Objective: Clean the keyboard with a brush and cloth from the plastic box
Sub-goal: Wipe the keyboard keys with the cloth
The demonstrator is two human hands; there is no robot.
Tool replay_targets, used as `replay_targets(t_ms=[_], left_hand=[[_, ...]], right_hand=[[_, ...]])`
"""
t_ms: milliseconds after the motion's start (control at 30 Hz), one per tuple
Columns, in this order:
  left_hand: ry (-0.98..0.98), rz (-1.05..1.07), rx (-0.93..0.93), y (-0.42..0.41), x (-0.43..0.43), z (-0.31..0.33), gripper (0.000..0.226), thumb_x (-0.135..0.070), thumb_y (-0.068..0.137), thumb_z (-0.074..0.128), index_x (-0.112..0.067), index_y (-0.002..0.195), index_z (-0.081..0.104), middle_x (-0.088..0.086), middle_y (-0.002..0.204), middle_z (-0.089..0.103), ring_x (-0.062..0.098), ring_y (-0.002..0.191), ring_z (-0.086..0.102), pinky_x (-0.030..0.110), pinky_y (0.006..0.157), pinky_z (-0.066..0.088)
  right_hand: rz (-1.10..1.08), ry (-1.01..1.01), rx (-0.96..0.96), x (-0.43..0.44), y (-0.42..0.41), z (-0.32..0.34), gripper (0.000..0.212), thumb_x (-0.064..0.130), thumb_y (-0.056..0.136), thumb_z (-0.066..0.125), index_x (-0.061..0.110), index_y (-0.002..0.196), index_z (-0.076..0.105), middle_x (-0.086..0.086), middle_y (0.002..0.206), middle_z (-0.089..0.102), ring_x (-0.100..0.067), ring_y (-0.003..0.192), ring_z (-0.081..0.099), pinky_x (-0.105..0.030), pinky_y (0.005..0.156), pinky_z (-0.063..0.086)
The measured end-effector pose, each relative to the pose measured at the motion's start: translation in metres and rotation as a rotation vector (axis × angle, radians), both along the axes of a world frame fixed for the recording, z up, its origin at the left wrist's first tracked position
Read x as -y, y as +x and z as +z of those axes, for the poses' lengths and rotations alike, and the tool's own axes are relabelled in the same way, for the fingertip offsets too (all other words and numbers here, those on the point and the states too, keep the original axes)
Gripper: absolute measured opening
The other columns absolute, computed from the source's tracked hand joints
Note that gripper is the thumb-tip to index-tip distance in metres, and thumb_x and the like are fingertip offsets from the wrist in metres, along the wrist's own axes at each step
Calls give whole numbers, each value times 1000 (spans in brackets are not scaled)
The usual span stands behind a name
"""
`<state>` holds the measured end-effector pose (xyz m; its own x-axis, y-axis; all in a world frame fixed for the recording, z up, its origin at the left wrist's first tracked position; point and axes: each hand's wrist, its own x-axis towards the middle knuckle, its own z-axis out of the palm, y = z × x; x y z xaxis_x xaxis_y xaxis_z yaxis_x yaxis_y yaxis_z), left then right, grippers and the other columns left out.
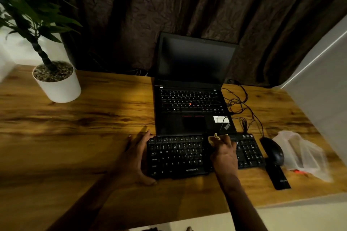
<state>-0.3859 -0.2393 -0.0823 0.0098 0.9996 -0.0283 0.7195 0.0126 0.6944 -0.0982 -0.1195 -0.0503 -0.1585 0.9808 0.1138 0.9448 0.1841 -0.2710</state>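
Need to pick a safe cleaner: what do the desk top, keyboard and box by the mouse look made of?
Desk top: wood or wood-look laminate, grain streaks, slight sheen. Keyboard: black matte plastic, printed keys. Box: clear, thin plastic, see-through walls.

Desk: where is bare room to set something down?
Widest bare patch: left of the laptop and keyboard, in front of the plant pot, beyond the left hand. Also the front strip before the keyboard, between the forearms. Crowded right: cables, mouse, black bar, plastic box.
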Motion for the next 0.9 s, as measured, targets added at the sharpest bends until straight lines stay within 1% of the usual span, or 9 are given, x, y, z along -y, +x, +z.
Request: replay_targets(t_ms=[133, 267, 333, 500, 633, 700, 767, 833, 900], left_hand=[[-8, -1, 21, 0, -1, -1, 156, -74, 42, 84, -33, 155, -14, -14, 164, 0, 8, 151, -12, 40, 122, -13], [-34, 12, 15, -3, -2, -8, 157, -78, 39, 82, -38, 153, -18, -13, 165, -3, 17, 152, -10, 52, 123, -3], [-52, 28, 49, -3, -2, -11, 157, -79, 38, 82, -41, 152, -18, -14, 165, -1, 20, 153, -9, 56, 123, 2], [-60, 33, 59, -3, -1, -12, 157, -82, 36, 81, -43, 152, -19, -14, 165, -4, 23, 153, -10, 55, 122, 3], [-54, 22, 69, -2, 0, -11, 156, -83, 37, 80, -44, 151, -20, -12, 166, -1, 20, 153, -8, 48, 122, -1], [-55, 29, 62, -2, 0, -10, 156, -82, 37, 80, -45, 151, -20, -13, 166, -2, 22, 153, -9, 51, 122, -1], [-54, 25, 64, -2, 0, -10, 157, -80, 37, 81, -45, 151, -20, -15, 165, -6, 23, 152, -11, 53, 122, -1], [-50, 10, 50, -2, -1, -9, 156, -79, 38, 82, -45, 150, -22, -15, 165, -11, 20, 152, -13, 47, 122, -4], [-64, 20, 56, -3, -1, -9, 157, -79, 38, 82, -45, 150, -23, -14, 165, -8, 23, 152, -13, 50, 122, -2]], right_hand=[[-28, -27, 6, 0, -4, -1, 48, -6, 81, 62, 16, 124, 65, -19, 132, 48, -47, 115, 45, -49, 89, 53], [39, -33, -3, 3, -3, -3, 51, -6, 81, 61, 18, 126, 65, -19, 135, 47, -47, 115, 45, -48, 87, 54], [25, -40, -13, -1, 9, -4, 52, -5, 79, 64, 17, 127, 64, -18, 137, 47, -47, 118, 44, -53, 88, 54], [-80, -18, -11, -8, 21, 3, 51, -8, 77, 69, 11, 124, 64, -21, 130, 48, -43, 111, 46, -50, 83, 55], [31, -7, -20, 3, 6, 1, 53, -11, 78, 64, 16, 125, 65, -19, 132, 48, -45, 114, 46, -49, 90, 53], [56, -9, -29, 6, 5, 1, 53, -10, 80, 62, 18, 124, 66, -18, 134, 49, -42, 114, 46, -44, 89, 52], [29, -7, -42, 4, 10, 2, 52, -9, 79, 64, 18, 123, 67, -17, 134, 49, -42, 113, 46, -48, 87, 53], [-28, 5, -54, 1, 16, 3, 48, -9, 78, 67, 12, 121, 67, -19, 131, 51, -43, 111, 47, -50, 85, 53], [-80, 3, -42, 1, 16, 3, 42, -8, 80, 65, 10, 119, 68, -19, 129, 52, -41, 108, 47, -43, 85, 51]])
